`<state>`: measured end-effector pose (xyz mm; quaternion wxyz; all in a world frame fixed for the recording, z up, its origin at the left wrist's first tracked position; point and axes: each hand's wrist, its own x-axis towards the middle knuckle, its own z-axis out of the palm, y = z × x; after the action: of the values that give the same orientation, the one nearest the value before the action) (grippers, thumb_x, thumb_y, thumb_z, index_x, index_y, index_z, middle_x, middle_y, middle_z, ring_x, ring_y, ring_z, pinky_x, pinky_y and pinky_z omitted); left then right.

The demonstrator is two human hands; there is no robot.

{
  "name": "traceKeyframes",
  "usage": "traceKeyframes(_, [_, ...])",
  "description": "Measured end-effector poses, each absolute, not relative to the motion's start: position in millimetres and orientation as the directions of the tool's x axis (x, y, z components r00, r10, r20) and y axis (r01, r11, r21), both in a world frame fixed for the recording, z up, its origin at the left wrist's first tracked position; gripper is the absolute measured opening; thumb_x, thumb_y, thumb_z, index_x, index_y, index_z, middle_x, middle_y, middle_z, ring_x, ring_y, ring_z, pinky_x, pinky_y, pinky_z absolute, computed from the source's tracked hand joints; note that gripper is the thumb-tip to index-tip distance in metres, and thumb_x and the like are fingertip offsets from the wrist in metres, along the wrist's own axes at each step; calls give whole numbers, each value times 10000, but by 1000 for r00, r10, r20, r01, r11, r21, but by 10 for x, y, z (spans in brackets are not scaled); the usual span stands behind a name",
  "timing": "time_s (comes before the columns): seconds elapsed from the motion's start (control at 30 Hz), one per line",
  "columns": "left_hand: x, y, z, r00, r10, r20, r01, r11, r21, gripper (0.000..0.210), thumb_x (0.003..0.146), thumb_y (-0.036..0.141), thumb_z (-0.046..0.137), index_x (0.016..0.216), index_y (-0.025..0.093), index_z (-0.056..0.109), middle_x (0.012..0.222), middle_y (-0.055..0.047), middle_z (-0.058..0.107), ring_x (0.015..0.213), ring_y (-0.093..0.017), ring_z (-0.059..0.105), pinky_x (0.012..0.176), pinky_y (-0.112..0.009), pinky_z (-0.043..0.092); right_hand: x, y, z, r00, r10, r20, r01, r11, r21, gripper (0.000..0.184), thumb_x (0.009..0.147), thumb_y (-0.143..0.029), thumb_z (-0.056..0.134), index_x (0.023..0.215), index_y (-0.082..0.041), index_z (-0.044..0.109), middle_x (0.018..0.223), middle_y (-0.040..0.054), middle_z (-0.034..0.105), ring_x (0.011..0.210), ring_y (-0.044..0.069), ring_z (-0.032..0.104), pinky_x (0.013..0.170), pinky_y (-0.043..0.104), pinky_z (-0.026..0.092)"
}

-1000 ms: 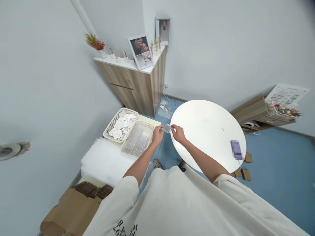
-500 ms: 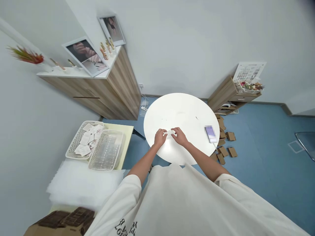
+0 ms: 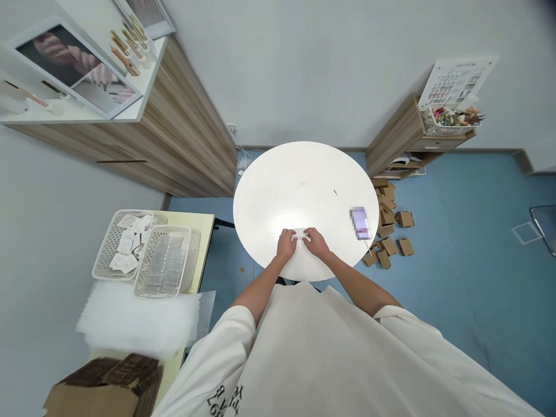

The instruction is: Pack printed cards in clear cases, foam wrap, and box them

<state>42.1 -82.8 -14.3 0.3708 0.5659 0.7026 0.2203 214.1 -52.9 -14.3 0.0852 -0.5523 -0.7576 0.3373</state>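
Note:
My left hand [image 3: 286, 244] and my right hand [image 3: 317, 242] meet over the near half of a round white table [image 3: 278, 174]. Between their fingertips is a small whitish, partly see-through packet [image 3: 300, 233], gripped at its left end by my left hand and at its right end by my right. Both hands have curled fingers, which cover its ends. What lies inside it is too small to tell. To the right on the tabletop lies a blurred purple phone-like object [image 3: 360, 223] with a white cable.
On the left, a pale yellow table [image 3: 204, 231] bears a basket of white papers [image 3: 102, 255], a basket of clear plastic cases [image 3: 138, 284], thin white sheets [image 3: 139, 315] and brown cardboard [image 3: 91, 399]. Small cardboard boxes [image 3: 388, 217] litter the floor at right. Wooden cabinets [image 3: 186, 116] stand behind.
The view has shifted, so the table and side furniture sit differently in the picture. Both hands still grip the packet, which has turned slightly and now lies more level.

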Motion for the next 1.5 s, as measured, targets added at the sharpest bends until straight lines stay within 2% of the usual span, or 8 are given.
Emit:
traceKeyframes(0.27, [465,-867,-299,-147,926,-347,535,370,760,243,883,177,600,1124,197,586,1142,-80,627,983,-197,625,910,-351,503,2188,-576,-247,-362,875,-323,791,105,-603,297,972,-255,457,1233,-201,587,1234,85,620,1013,185,623,912,306,472])
traceKeyframes(0.4, [463,-793,-256,-158,915,-371,521,396,756,237,905,230,589,1141,203,606,1174,-88,642,1002,-206,637,920,-362,501,2192,-455,-123,-387,844,-370,819,131,-559,330,1010,-274,411,1263,-211,615,1234,83,649,1029,193,631,890,296,466])
traceKeyframes(0.53, [446,-701,-239,-181,898,-400,488,435,757,218,908,242,593,1119,201,625,1177,-89,653,1073,-209,629,949,-357,492,2168,-278,13,-448,790,-418,834,202,-513,349,1030,-273,375,1191,-251,684,1110,60,714,1000,228,643,861,316,446])
traceKeyframes(0.8, [431,-575,-201,-201,837,-510,361,547,755,161,892,271,648,1035,205,684,1098,-64,724,1013,-186,671,955,-351,502,2161,-16,72,-478,727,-493,832,195,-520,361,1000,-194,376,1089,-241,723,1024,43,741,894,207,658,736,277,429])
traceKeyframes(0.97, [411,-572,-156,-198,831,-520,356,555,751,179,882,278,679,1039,198,708,1117,-78,736,1048,-204,681,970,-362,507,2173,33,83,-513,683,-521,842,280,-462,319,956,-174,445,1076,-261,728,962,38,742,866,221,655,782,299,419])
traceKeyframes(1.1, [389,-584,-168,-198,806,-557,339,590,733,231,876,297,697,1081,191,716,1168,-91,728,1096,-215,676,994,-366,503,2176,24,95,-562,645,-518,822,370,-433,303,922,-144,478,1088,-244,710,991,62,727,912,237,649,790,306,424])
traceKeyframes(1.27, [383,-591,-250,-194,789,-583,226,614,756,275,833,278,741,1090,181,725,1197,-98,720,1120,-214,669,1017,-344,491,2146,-45,112,-589,612,-528,807,482,-342,340,925,-98,436,1187,-209,624,1099,102,676,971,233,641,757,293,444])
traceKeyframes(1.5, [407,-588,-352,-208,748,-630,133,660,740,386,751,259,814,1115,172,721,1196,-118,714,1123,-238,666,1019,-358,489,2120,-178,86,-563,636,-528,823,491,-286,340,945,-132,454,1274,-177,528,1157,145,622,1018,249,619,783,300,470])
